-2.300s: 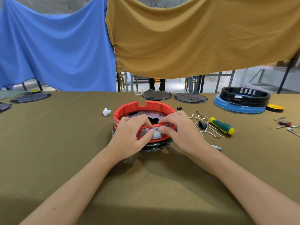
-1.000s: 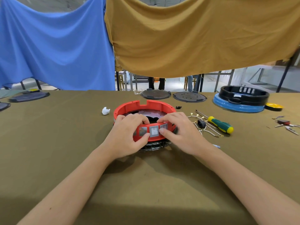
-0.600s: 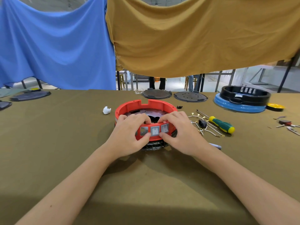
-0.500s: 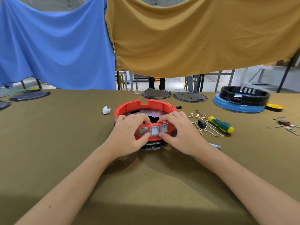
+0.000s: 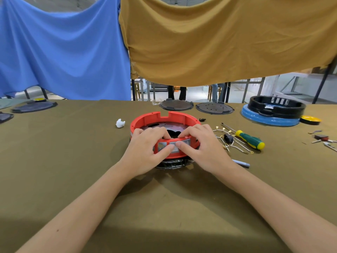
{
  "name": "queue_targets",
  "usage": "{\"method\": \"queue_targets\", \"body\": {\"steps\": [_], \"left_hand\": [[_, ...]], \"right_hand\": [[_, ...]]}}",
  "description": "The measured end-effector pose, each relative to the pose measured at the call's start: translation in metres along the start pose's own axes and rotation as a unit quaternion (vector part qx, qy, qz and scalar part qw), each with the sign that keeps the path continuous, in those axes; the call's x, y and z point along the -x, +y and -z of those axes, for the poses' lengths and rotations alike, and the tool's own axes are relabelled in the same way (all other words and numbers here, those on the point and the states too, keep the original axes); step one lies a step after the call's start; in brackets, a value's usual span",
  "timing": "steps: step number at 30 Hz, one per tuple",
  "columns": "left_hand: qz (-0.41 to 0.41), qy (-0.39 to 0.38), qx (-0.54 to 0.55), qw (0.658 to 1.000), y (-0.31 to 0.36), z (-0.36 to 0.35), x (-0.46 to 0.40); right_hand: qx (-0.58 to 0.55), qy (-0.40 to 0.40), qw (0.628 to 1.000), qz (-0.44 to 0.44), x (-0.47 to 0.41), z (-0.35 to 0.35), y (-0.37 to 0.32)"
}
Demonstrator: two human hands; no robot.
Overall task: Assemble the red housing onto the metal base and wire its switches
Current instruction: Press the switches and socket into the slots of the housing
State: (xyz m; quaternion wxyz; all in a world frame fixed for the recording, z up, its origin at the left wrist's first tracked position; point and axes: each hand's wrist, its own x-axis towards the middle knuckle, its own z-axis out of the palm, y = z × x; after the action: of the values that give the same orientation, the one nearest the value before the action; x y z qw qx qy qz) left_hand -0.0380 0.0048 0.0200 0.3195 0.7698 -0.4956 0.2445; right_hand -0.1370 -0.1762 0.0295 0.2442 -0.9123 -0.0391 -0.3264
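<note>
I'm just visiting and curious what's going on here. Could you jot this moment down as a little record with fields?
Surface: table under an olive cloth
Main piece: red housing seated on a metal base
Left hand: grips the housing's near wall, thumb on the switches
Right hand: grips the same wall, thumb beside the left thumb
Nearby: green screwdriver, loose wires

Matt red plastic housing (image 5: 145, 119) on matt olive cloth table cover (image 5: 63, 152).

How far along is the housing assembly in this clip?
Done: red housing sits on the metal base. In hand: left hand and right hand pinch the front switches. Left: wiring; wires and screwdriver lie unused beside it.
</note>
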Motion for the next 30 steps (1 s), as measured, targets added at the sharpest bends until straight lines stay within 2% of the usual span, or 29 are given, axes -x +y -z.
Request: {"method": "queue_targets", "body": {"steps": [9, 14, 17, 19, 21, 25, 30], "left_hand": [[0.015, -0.004, -0.004, 1.000, 0.001, 0.001, -0.001], [0.000, 0.007, -0.042, 0.999, 0.000, 0.001, 0.000], [-0.003, 0.016, -0.063, 0.998, 0.003, 0.003, -0.001], [0.000, 0.021, -0.048, 0.999, 0.005, 0.006, -0.001], [-0.003, 0.017, -0.034, 0.999, 0.004, 0.009, 0.001], [0.001, -0.020, -0.054, 0.998, 0.000, 0.012, 0.002], [0.002, -0.007, -0.071, 0.997, 0.002, 0.007, 0.000]], "right_hand": [[0.023, 0.024, 0.999, -0.001, -0.003, -0.002, -0.001], [-0.011, -0.001, 1.000, 0.010, 0.001, 0.001, 0.008], [-0.104, 0.040, 0.992, -0.059, -0.001, 0.006, 0.016], [-0.110, 0.116, 0.979, -0.129, -0.006, 0.014, 0.023], [-0.105, 0.158, 0.961, -0.201, -0.009, 0.023, 0.033], [-0.035, 0.103, 0.951, -0.291, -0.009, 0.032, 0.049], [0.094, -0.002, 0.948, -0.304, -0.008, 0.021, 0.052]]}}
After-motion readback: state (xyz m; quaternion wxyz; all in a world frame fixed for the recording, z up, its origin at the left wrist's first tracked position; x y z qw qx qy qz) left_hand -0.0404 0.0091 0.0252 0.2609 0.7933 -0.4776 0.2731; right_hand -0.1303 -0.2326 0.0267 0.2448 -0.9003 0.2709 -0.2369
